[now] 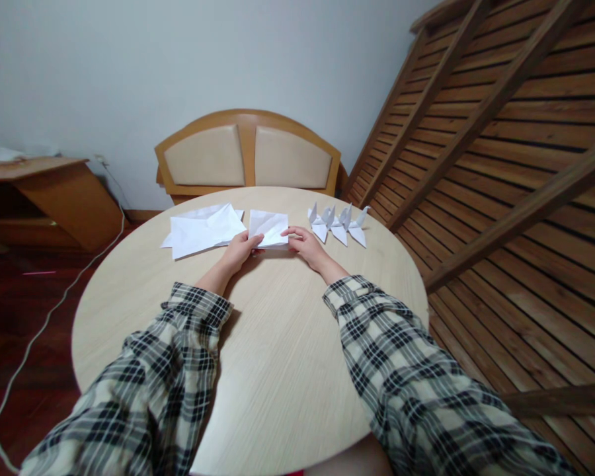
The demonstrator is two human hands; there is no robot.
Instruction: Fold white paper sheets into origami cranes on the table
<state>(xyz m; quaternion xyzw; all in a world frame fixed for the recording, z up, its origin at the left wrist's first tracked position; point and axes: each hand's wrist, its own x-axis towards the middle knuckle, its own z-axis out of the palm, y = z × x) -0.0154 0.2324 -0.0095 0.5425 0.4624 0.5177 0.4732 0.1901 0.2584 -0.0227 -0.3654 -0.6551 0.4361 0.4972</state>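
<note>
Home bedroom, by its padded headboard point(249, 151) and slatted wooden frame point(496, 192)

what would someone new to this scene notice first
The eye would probably go first to the white paper at the table's centre, with the left hand and right hand at its edges. Next come the white folded paper birds lined up just beyond the right hand, toward the table's right side. The slatted wooden structure slanting across the picture's right side also stands out.
</note>
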